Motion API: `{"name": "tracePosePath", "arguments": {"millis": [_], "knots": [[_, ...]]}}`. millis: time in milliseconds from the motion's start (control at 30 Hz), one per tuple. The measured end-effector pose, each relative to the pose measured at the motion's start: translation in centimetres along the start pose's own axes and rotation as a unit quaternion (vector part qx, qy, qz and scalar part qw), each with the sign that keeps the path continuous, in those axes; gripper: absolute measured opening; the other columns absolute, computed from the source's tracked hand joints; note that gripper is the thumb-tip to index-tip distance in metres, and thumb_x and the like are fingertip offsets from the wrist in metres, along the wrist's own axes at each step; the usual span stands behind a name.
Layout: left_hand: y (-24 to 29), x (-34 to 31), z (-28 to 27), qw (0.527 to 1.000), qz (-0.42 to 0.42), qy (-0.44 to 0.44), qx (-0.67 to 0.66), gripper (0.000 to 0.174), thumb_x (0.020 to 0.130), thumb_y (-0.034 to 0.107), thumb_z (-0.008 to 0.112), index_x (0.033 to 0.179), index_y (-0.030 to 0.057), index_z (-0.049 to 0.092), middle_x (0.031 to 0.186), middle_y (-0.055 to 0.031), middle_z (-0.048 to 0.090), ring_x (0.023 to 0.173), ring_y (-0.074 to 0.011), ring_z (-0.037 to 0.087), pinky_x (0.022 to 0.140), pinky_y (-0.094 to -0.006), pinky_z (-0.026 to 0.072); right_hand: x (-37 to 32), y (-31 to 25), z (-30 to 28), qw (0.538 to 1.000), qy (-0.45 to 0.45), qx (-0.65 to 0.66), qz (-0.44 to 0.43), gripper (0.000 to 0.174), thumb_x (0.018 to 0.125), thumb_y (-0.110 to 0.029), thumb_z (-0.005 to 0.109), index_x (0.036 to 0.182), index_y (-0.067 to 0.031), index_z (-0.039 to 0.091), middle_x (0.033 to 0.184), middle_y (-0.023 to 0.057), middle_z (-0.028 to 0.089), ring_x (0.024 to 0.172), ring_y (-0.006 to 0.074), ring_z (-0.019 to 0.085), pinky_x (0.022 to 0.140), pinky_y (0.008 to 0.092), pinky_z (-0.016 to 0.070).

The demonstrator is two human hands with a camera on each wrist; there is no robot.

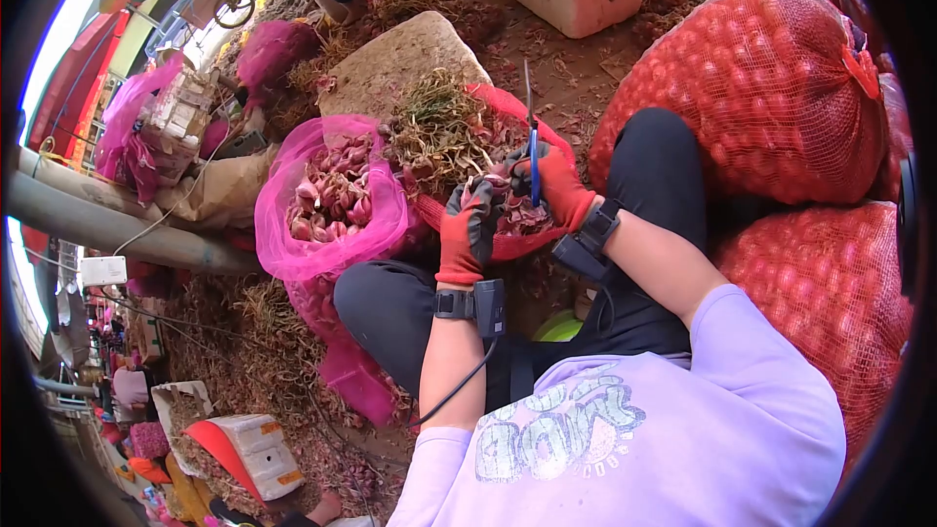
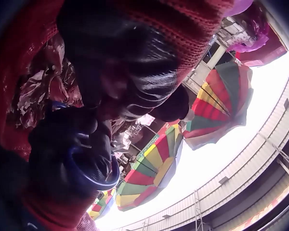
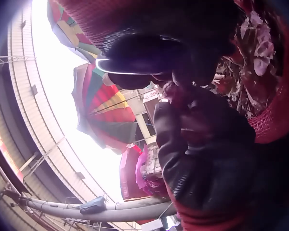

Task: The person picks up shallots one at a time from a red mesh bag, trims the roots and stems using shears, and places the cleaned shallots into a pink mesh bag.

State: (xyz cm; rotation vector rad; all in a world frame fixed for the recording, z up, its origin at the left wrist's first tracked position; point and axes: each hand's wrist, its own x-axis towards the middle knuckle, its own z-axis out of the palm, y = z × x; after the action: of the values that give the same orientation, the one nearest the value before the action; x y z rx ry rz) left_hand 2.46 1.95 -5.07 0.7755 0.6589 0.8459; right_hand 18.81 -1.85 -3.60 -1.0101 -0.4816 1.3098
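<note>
Both hands wear red gloves with dark coated palms and meet over an open red mesh bag (image 1: 508, 249) of dry skins. The left hand (image 1: 467, 232) pinches a pinkish shallot (image 1: 500, 176), mostly hidden by the fingers. Close beside it, the right hand (image 1: 560, 185) holds blue-handled scissors (image 1: 534, 158), blades pointing away from the body. A blue handle loop (image 2: 116, 177) shows around the right fingers in the left wrist view. Against the mesh bag lies a heap of dry shallot stalks (image 1: 439, 122). Left of the hands, a pink mesh bag (image 1: 273, 224) holds trimmed shallots (image 1: 332, 200).
Full red mesh sacks (image 1: 742, 88) crowd the right side. A flat stone-like slab (image 1: 390, 63) lies ahead, with a white foam box (image 1: 576, 5) beyond it. At left runs a thick grey pipe (image 1: 127, 224). Dry stalks and skins litter the ground.
</note>
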Motion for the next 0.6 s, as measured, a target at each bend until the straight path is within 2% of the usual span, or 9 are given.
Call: {"name": "tracePosePath", "arguments": {"millis": [67, 133, 167, 233, 267, 367, 433, 500, 600], "knots": [[-0.1, 0.1, -0.3, 1.0, 0.02, -0.004, 0.02, 0.017, 0.092, 0.013, 0.056, 0.107, 0.0048, 0.059, 0.096, -0.0052, 0.063, 0.084, -0.0124, 0.061, 0.072, -0.0256, 0.0512, 0.6, -0.3, -0.6, 0.995, -0.039, 0.073, 0.063, 0.014, 0.08, -0.007, 0.061, 0.09, 0.0036, 0.062, 0.073, 0.0093, 0.063, 0.057, 0.0155, 0.061, 0.049, 0.0289, 0.0503], [-0.1, 0.2, -0.6, 0.998, 0.049, 0.009, 0.038, 0.018, 0.092, 0.012, 0.057, 0.108, 0.0039, 0.058, 0.097, -0.0053, 0.063, 0.084, -0.0124, 0.061, 0.071, -0.0248, 0.051, 0.3, -1.0, -0.1, 0.993, -0.099, 0.035, 0.049, 0.014, 0.08, -0.006, 0.061, 0.09, 0.0035, 0.062, 0.075, 0.0092, 0.064, 0.059, 0.0157, 0.062, 0.051, 0.0284, 0.051], [-0.1, 0.3, -0.8, 0.999, 0.042, -0.005, 0.004, 0.019, 0.092, 0.011, 0.057, 0.108, 0.0032, 0.058, 0.098, -0.0055, 0.063, 0.085, -0.0125, 0.061, 0.072, -0.0248, 0.0513, 0.0, -1.6, 0.4, 0.991, -0.129, 0.016, 0.042, 0.013, 0.08, -0.005, 0.061, 0.09, 0.0035, 0.062, 0.076, 0.0092, 0.064, 0.06, 0.0158, 0.062, 0.053, 0.0281, 0.0513], [0.5, 0.1, -0.7, 0.997, 0.029, -0.032, -0.064, 0.02, 0.091, 0.01, 0.058, 0.108, 0.0016, 0.058, 0.099, -0.0061, 0.063, 0.085, -0.0128, 0.062, 0.073, -0.0248, 0.0518, -0.4, -2.2, 0.8, 0.982, -0.159, -0.096, -0.02, 0.014, 0.079, -0.004, 0.061, 0.09, 0.0041, 0.062, 0.077, 0.0095, 0.064, 0.063, 0.0169, 0.063, 0.057, 0.0286, 0.0528], [1.0, -0.3, -0.4, 0.998, 0.049, -0.032, -0.018, 0.021, 0.089, 0.008, 0.059, 0.109, 0.0009, 0.057, 0.099, -0.0063, 0.063, 0.085, -0.0128, 0.062, 0.075, -0.025, 0.0519, -0.5, -2.5, 1.1, 0.971, -0.175, -0.152, -0.051, 0.014, 0.079, -0.004, 0.061, 0.09, 0.0044, 0.062, 0.077, 0.0096, 0.064, 0.064, 0.0174, 0.063, 0.059, 0.0289, 0.0536], [2.3, -1.7, 1.0, 0.989, 0.117, -0.029, 0.09, 0.026, 0.085, 0.001, 0.063, 0.111, -0.0007, 0.056, 0.099, -0.0064, 0.063, 0.086, -0.0125, 0.061, 0.079, -0.0255, 0.0519, -1.0, -3.1, 0.9, 0.983, -0.167, -0.072, 0.015, 0.014, 0.078, -0.003, 0.06, 0.089, 0.0059, 0.061, 0.077, 0.0122, 0.063, 0.068, 0.021, 0.064, 0.064, 0.0319, 0.0552], [2.1, -1.7, 1.7, 0.977, 0.172, -0.034, 0.122, 0.031, 0.082, -0.004, 0.065, 0.112, -0.0013, 0.056, 0.099, -0.0058, 0.063, 0.086, -0.012, 0.061, 0.081, -0.0253, 0.0515, 0.2, -0.8, -1.1, 0.978, -0.184, 0.052, 0.086, 0.013, 0.077, -0.002, 0.059, 0.087, 0.0065, 0.06, 0.079, 0.0138, 0.063, 0.071, 0.0228, 0.065, 0.065, 0.0342, 0.0555], [1.8, -1.8, 1.7, 0.976, 0.16, -0.019, 0.143, 0.035, 0.079, -0.007, 0.066, 0.112, -0.0013, 0.056, 0.099, -0.0054, 0.062, 0.086, -0.0114, 0.06, 0.081, -0.025, 0.0513, 0.4, 0.2, -1.8, 0.966, -0.168, 0.132, 0.148, 0.01, 0.079, -0.002, 0.057, 0.085, 0.006, 0.059, 0.081, 0.0152, 0.062, 0.074, 0.0242, 0.065, 0.066, 0.0365, 0.0555], [1.4, -1.7, 1.7, 0.978, 0.161, -0.004, 0.131, 0.034, 0.08, -0.007, 0.065, 0.112, -0.001, 0.057, 0.098, -0.0048, 0.062, 0.086, -0.011, 0.06, 0.08, -0.0252, 0.0515, 0.5, 0.3, -2.0, 0.965, -0.197, 0.127, 0.114, 0.009, 0.081, -0.003, 0.057, 0.085, 0.0051, 0.059, 0.08, 0.0137, 0.062, 0.074, 0.0233, 0.064, 0.066, 0.0357, 0.0552]]}}
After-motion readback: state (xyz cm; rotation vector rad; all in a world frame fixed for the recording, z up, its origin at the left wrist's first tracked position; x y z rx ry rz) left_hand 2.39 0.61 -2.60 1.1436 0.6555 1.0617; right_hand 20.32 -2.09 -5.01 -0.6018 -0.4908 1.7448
